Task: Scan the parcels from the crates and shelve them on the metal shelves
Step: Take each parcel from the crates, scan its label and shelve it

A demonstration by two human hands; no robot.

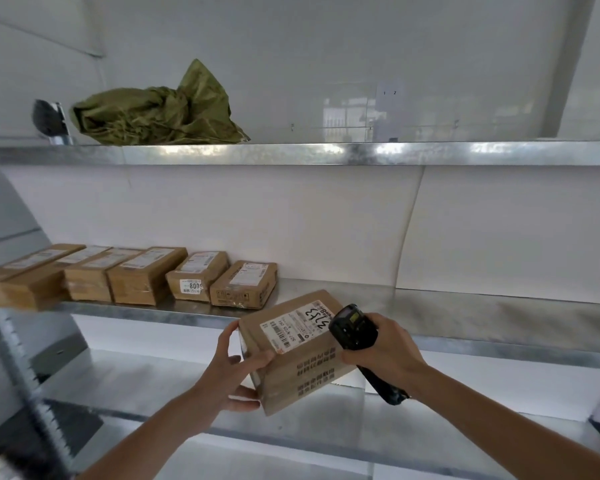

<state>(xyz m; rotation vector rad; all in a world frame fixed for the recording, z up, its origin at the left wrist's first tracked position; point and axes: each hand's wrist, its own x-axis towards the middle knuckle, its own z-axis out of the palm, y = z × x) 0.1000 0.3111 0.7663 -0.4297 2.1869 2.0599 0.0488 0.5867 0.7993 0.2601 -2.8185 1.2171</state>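
Scanning a parcel before shelving. We hold the parcel [293, 351], a brown carton, in front of the near edge of the middle shelf [465, 306], tilted so that its white shipping label [297, 323] faces up. Our left hand [231, 368] grips the carton's left corner, thumb below and fingers curled over the top edge. Our right hand [385, 355] is wrapped round the black handheld scanner [352, 329], whose head lies just beside the label's right end.

To do this step well, we judge that the scanner's head should be drawn back slightly and aimed squarely at the barcode, which sits toward the left part of the label, while the left hand keeps the carton steady and the label flat to the beam. Whether a read has registered cannot be told.

Six parcels [146, 275] already stand in a row on the far left of the same shelf; the bare stretch to their right looks the natural place for this one. A green bag [160, 112] lies on the top shelf [395, 152].
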